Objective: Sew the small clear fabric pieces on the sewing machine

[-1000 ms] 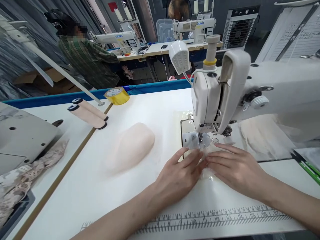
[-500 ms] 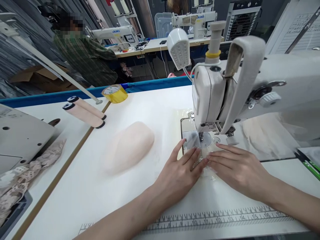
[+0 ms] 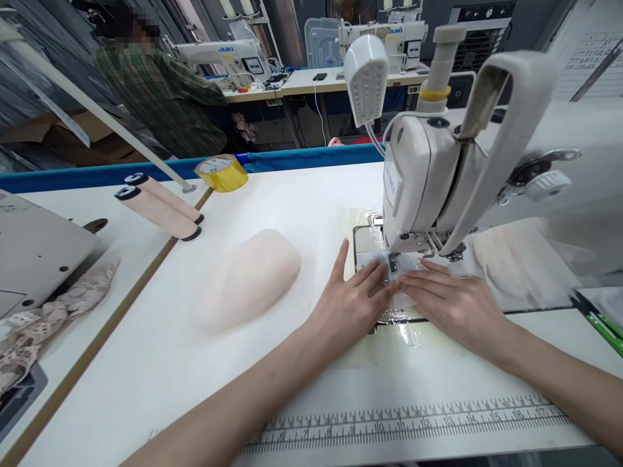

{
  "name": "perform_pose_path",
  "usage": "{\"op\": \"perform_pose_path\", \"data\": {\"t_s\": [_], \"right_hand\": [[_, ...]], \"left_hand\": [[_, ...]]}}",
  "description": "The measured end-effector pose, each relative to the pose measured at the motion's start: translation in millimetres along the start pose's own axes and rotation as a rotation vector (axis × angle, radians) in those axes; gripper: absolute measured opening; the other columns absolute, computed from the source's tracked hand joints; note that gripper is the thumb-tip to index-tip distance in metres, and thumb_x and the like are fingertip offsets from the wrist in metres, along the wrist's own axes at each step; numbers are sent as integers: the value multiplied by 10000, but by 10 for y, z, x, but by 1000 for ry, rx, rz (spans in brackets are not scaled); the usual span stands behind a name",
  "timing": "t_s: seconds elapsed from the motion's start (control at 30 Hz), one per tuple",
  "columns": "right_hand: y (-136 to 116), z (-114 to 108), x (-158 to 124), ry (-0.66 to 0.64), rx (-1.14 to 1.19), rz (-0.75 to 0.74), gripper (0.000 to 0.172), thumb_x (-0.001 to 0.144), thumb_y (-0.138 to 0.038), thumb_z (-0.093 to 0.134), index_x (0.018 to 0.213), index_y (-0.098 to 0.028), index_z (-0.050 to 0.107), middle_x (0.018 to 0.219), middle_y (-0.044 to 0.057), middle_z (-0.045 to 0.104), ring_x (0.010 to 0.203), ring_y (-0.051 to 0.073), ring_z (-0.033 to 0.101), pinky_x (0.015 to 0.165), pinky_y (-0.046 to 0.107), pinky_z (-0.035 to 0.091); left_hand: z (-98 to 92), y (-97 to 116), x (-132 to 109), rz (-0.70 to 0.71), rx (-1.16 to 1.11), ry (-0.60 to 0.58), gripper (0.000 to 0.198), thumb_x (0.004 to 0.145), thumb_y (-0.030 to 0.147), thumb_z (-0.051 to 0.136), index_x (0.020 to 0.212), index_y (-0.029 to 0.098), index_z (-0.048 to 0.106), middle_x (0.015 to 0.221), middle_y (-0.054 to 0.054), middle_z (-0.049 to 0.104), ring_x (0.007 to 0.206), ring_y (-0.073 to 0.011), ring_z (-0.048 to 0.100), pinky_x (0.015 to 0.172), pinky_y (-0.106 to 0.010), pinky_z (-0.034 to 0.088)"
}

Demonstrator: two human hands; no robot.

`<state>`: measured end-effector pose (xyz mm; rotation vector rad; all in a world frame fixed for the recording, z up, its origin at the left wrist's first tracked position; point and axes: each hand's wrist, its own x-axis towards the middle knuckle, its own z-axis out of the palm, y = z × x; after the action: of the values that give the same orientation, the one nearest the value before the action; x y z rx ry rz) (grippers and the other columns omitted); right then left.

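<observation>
My left hand [image 3: 348, 301] lies palm down at the sewing machine's needle plate [image 3: 363, 241], its little finger spread out to the left. From the other side my right hand [image 3: 457, 305] rests flat, fingers together and pointing at the needle. The fingertips of both hands meet just in front of the presser foot [image 3: 393, 261]. Something thin and see-through seems to lie under them, but the fingers cover most of it. Above stands the white sewing machine head [image 3: 413, 181]. A pale pink moulded cup [image 3: 265, 279] sits on the table left of my hands.
Two thread spools [image 3: 158, 213] and a yellow tape roll [image 3: 222, 174] stand at the back left. Lace trim [image 3: 63, 318] lies far left. Sheer fabric [image 3: 525, 259] and green-handled snips [image 3: 601, 324] are at right. A ruler strip [image 3: 403, 428] runs along the front. Another person [image 3: 156, 97] works behind.
Both hands have moved slightly forward, towards the presser foot, uncovering the plate's front edge. The view has shifted a little. The cup stays where it was.
</observation>
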<state>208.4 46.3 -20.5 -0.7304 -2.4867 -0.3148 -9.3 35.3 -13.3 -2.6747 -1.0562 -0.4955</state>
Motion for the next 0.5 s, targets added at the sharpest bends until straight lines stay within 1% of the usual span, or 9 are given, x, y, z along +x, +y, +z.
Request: {"op": "perform_pose_path", "data": {"t_s": [0.1,0.17,0.3,0.37,0.5], "right_hand": [[15,2,31,20,-42,29,194,880,-40,536,990,-112,679,1049,40,691,911,192,664,829,347,547],[7,-2,32,29,-61,35,193,876,-41,540,976,-120,686,1043,36,693,895,189,668,788,327,548],[-30,-14,-6,31,-55,7,198,891,-46,525,943,-131,696,1036,49,694,922,180,657,860,328,513],[-41,-17,-25,35,-50,-1,214,898,-45,510,950,-136,697,1044,50,691,931,177,653,875,332,503],[-39,-21,-33,41,-45,-5,221,913,-56,491,943,-123,699,1043,50,692,885,179,660,806,335,514]], "left_hand": [[21,-23,26,-6,9,4,316,970,253,415,1247,209,560,1254,-102,594,1189,-222,543,1120,-652,89],[18,7,20,-15,16,21,318,967,290,428,1236,195,569,1241,-110,602,1190,-230,542,1121,-649,99],[-15,141,-50,-13,-10,87,299,956,298,455,1181,165,599,1197,-91,634,1144,-204,576,1150,-571,166],[-30,194,-86,-22,-23,92,306,952,301,460,1184,154,594,1191,-84,638,1129,-200,586,1157,-541,191],[-43,209,-105,-23,-37,86,355,940,356,481,1186,123,588,1177,-95,645,1136,-218,581,1164,-548,159]]}}
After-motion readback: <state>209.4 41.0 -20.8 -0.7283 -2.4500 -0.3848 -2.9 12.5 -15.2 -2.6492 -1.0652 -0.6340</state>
